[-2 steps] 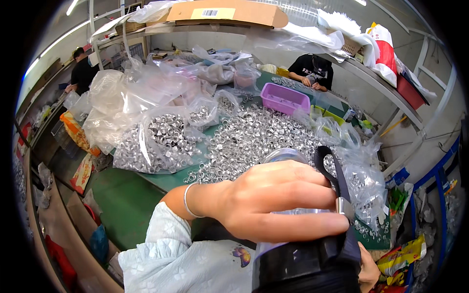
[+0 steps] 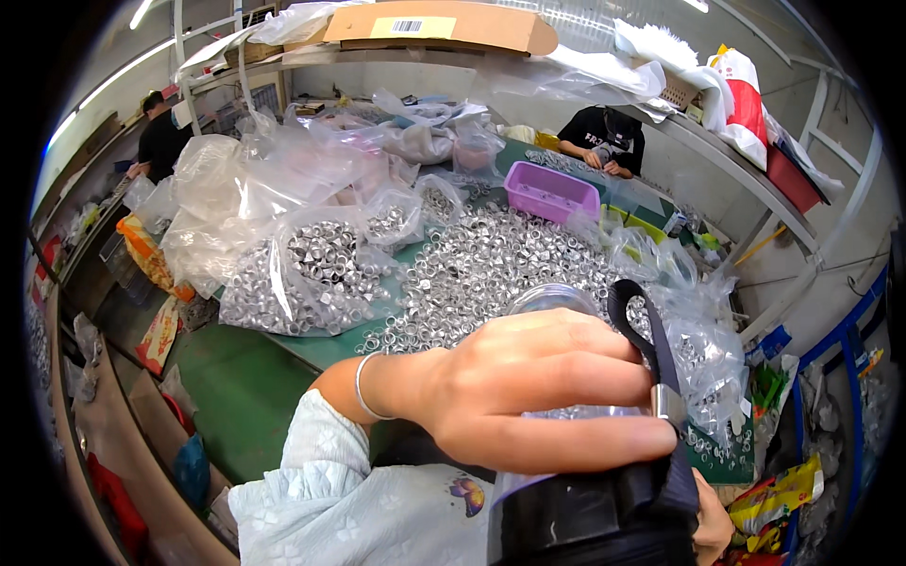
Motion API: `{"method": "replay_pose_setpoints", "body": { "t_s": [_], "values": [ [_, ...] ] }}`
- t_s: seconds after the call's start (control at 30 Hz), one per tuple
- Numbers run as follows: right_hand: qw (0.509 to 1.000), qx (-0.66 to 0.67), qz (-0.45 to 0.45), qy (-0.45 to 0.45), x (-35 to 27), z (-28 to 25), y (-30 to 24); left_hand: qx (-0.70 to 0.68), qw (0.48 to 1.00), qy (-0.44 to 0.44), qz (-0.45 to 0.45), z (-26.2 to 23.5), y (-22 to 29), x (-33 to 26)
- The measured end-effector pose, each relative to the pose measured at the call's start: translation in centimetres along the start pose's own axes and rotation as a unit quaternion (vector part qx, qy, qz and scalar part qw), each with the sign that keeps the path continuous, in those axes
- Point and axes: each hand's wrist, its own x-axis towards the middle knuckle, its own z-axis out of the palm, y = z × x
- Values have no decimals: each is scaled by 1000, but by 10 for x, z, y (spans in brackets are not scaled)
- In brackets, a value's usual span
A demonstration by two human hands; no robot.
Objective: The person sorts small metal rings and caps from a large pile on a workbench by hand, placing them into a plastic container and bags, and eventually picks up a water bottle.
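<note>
Across the middle of the view, my left hand (image 2: 557,391), with a thin bracelet at its wrist, is wrapped round a large clear water bottle (image 2: 555,298). The bottle is tilted, its black lid (image 2: 595,514) close to me at the lower edge and its round clear end toward the table. A black carrying strap (image 2: 630,311) with a metal clasp (image 2: 666,401) loops up past my fingertips. Only part of my right hand (image 2: 713,524) shows, beside the lid at the lower right. The lid hides its fingers, so I cannot tell whether it grips the bottle.
A heap of small silver metal rings (image 2: 500,250) covers much of the green table (image 2: 330,351). Bags of similar parts (image 2: 302,274) lie left. Behind stands a purple basket (image 2: 552,191). A person in black (image 2: 604,141) works opposite. Overhead runs a shelf with a cardboard box (image 2: 444,24).
The bottle and my left hand have barely shifted. The strap's clasp sits a few pixels to the right. Otherwise the scene looks the same.
</note>
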Motion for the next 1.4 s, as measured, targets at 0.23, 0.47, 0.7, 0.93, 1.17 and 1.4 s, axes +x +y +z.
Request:
{"method": "replay_pose_setpoints", "body": {
  "t_s": [0.23,0.47,0.7,0.93,1.17,1.4],
  "values": [
    [1000,-3,1,13,-3,-1,-3,73,982,128,118,14,-10,11],
    [1000,-3,25,4,-3,1,-3,114,965,151,182,7,-6,20],
    [1000,6,27,9,-1,2,2,138,957,142,210,2,-10,25],
    [999,25,25,12,-4,3,8,150,956,131,217,0,-9,28],
    [998,47,28,16,-7,3,15,156,959,119,203,-2,-6,29],
    [995,82,39,28,-13,6,21,153,973,91,147,-2,1,24]
  ]
}}
